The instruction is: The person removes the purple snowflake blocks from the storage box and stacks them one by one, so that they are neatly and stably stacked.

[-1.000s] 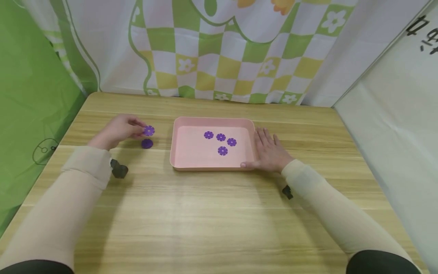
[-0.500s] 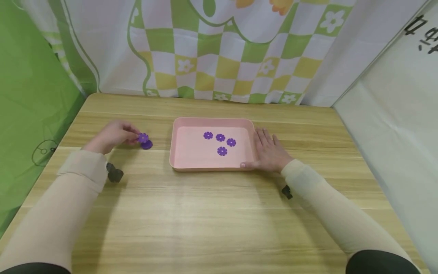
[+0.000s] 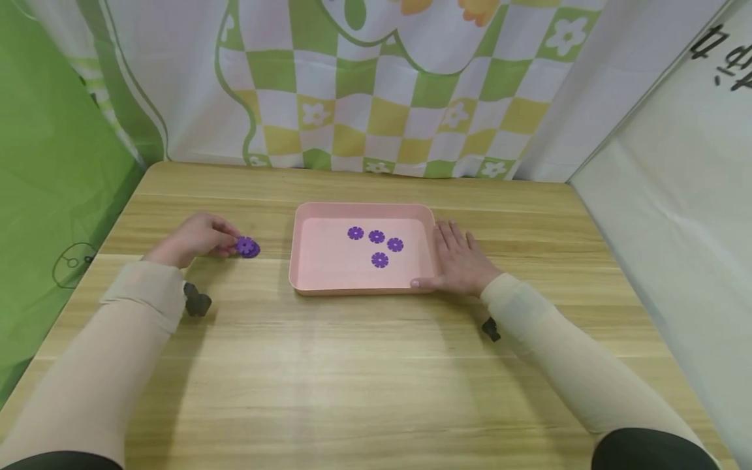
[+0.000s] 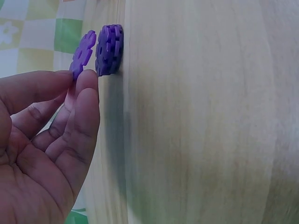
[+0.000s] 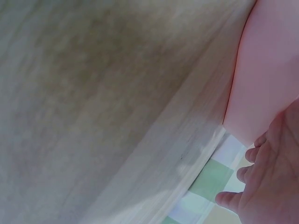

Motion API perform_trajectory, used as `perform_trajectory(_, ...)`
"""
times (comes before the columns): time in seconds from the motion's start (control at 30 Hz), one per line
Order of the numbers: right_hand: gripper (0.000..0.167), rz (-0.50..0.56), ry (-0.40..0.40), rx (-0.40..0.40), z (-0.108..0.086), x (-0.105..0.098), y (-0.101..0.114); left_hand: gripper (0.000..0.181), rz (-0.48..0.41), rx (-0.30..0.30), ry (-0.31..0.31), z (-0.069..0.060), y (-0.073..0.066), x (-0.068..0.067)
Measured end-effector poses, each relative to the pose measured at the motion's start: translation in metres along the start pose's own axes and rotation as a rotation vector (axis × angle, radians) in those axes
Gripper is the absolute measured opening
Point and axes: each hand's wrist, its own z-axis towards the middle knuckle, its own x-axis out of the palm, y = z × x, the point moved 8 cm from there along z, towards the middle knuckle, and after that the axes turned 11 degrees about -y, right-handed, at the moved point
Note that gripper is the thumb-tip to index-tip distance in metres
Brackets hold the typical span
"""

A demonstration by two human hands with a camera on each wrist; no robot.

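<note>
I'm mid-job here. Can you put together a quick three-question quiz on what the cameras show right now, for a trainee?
1. How many purple discs lie in the tray?

2. In the head view, which end of the tray does the right hand touch?
A) left
B) right

3. The left hand pinches a disc. True or false: that disc is over the tray.

Key:
1. Four.
2. B.
3. False; it is by a stack of discs outside the tray.
</note>
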Motion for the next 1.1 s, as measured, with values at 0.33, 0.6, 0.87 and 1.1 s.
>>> perform_trajectory(0.33,0.128,0.003,-0.003,-0.003,-0.0003,0.0007,0.0005,0.03,-0.02,-0.002,0.005,0.0002,0.0036,0.0029)
perform_trajectory(0.6,0.13,0.028,0.018,0.009,-0.0001,0.0023,-0.0007,0.029,0.024,-0.005,0.002,0.0039,0.0075,0.0046)
perform_trajectory(0.87,0.13,0.026,0.019,0.006,0.0006,0.0022,-0.0001,0.027,0.031,0.0,0.006,0.0035,0.0069,0.0064)
perform_trajectory(1.1,0.129,0.018,0.016,0.01,0.0007,0.0017,0.0003,0.026,0.026,0.006,0.004,0.0004,0.0048,0.008)
